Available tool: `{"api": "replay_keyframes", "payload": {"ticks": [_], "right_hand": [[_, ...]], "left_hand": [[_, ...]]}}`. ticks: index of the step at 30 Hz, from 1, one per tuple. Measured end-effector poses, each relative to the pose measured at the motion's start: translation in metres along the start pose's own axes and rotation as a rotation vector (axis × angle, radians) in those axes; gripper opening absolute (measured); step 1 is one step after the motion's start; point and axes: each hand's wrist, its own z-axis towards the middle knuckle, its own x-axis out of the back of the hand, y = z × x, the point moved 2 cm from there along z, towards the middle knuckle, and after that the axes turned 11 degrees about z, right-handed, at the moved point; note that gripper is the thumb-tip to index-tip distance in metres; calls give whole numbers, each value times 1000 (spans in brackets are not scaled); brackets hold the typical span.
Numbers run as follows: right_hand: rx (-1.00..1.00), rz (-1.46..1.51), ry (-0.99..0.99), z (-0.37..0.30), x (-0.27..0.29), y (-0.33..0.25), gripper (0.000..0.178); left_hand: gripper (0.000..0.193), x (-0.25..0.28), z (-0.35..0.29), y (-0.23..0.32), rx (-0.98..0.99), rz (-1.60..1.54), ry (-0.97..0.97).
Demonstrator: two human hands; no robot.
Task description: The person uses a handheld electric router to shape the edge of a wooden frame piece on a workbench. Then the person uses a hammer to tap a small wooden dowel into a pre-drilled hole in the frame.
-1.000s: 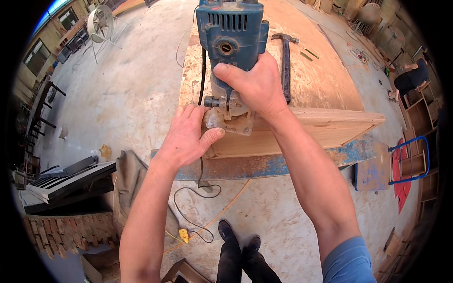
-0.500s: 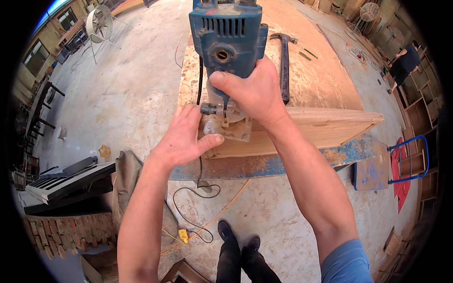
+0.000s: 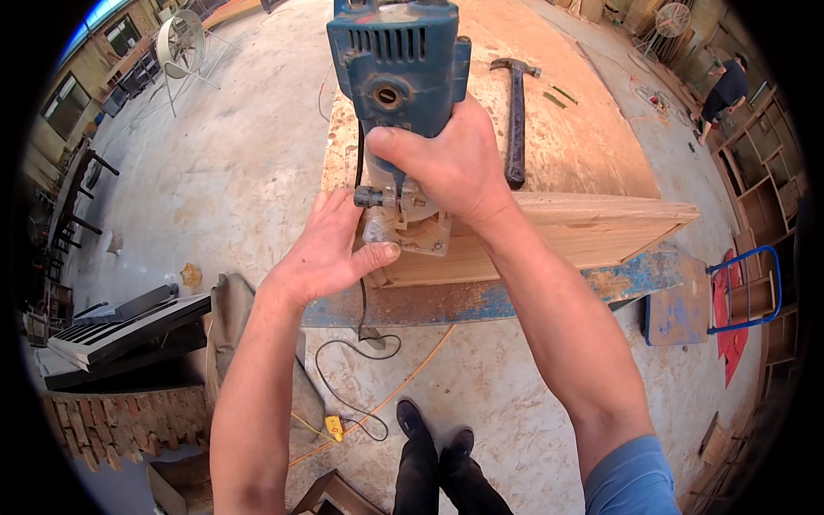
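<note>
My right hand (image 3: 455, 167) is wrapped round the body of a blue trim router (image 3: 399, 64), its thumb across the near side. The router stands upright, its clear plastic base (image 3: 408, 236) at the left end of a pale wooden panel (image 3: 592, 227). My left hand (image 3: 330, 245) clasps that left end, close against the base; its thumb lies in front and its fingers reach over the far side, partly hidden. The router's bit cannot be made out. A black cord (image 3: 360, 154) hangs behind the router. The panel lies on a worn wooden workbench (image 3: 566, 146).
A claw hammer (image 3: 517, 120) lies on the bench behind the panel, with two thin green pieces (image 3: 558, 97) beside it. A yellow connector (image 3: 334, 427) and cords are on the floor near my feet. A blue-handled trolley (image 3: 678, 309) stands right; a person (image 3: 730, 90) is far right.
The router and both my hands have shifted slightly left along the panel, and the router leans a little more to the left. The person at far right has changed posture.
</note>
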Motion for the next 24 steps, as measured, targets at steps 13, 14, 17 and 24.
{"api": "replay_keyframes", "payload": {"ticks": [13,14,17,24], "right_hand": [[26,17,-16,4,-1,2,55],[26,13,-14,4,-1,3,56],[31,-2,-5,5,0,4,55],[59,9,-3,6,-1,6,55]], "left_hand": [[99,-3,1,-7,-21,-37,40],[99,-3,1,-7,-26,-32,51],[99,-1,2,-6,-3,-27,2],[98,-3,2,-7,-51,-5,62]]}}
